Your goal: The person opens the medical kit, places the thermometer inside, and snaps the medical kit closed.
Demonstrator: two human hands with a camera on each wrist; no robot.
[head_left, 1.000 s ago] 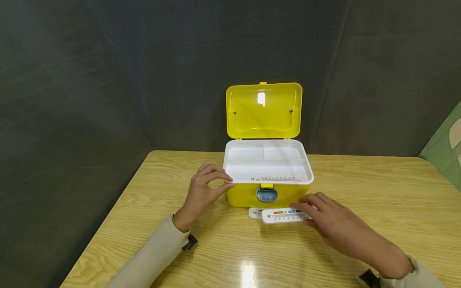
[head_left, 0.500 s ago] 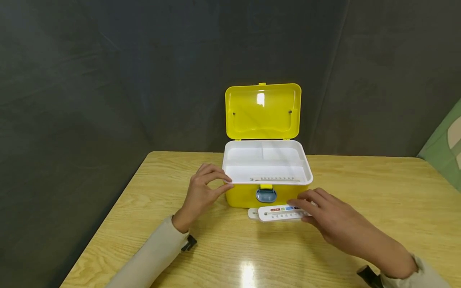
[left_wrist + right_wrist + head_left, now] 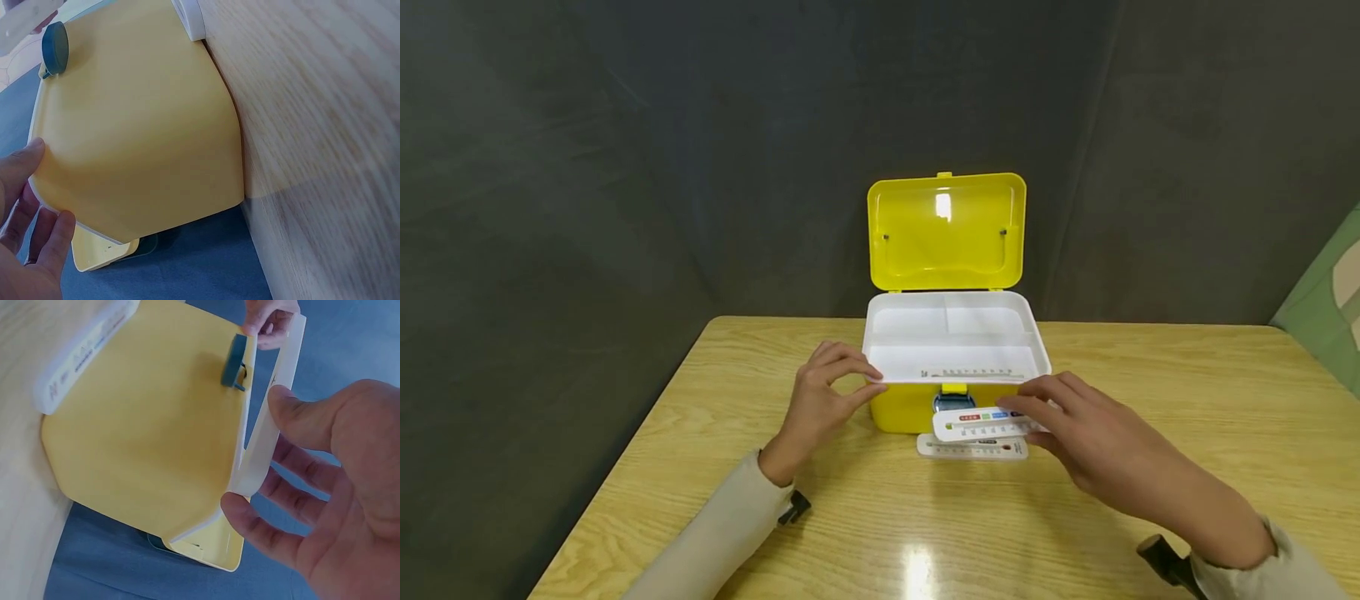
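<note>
A yellow box (image 3: pixel 902 408) stands with its lid raised and a white divided tray (image 3: pixel 951 339) at its top. My left hand (image 3: pixel 827 396) pinches the front left corner of the tray's rim between thumb and fingers. In my right hand (image 3: pixel 1097 442) is a white thermometer (image 3: pixel 977 423) with coloured labels, gripped by its right end. It hangs before the box's front, partly covering the blue latch (image 3: pixel 953 402). Another thermometer (image 3: pixel 972 450) lies on the table below it. A third thermometer (image 3: pixel 973 374) lies in the tray's front compartment; its lower edge is hidden by the rim.
The yellow lid (image 3: pixel 947 233) leans back near a dark cloth backdrop (image 3: pixel 775 167). The wooden table (image 3: pixel 760 358) runs to both sides of the box. A green patterned thing (image 3: pixel 1326 308) shows at the far right edge.
My right hand has lifted its thermometer off the one on the table, up toward the latch, uncovering the lower one. My left hand has stayed at the rim.
</note>
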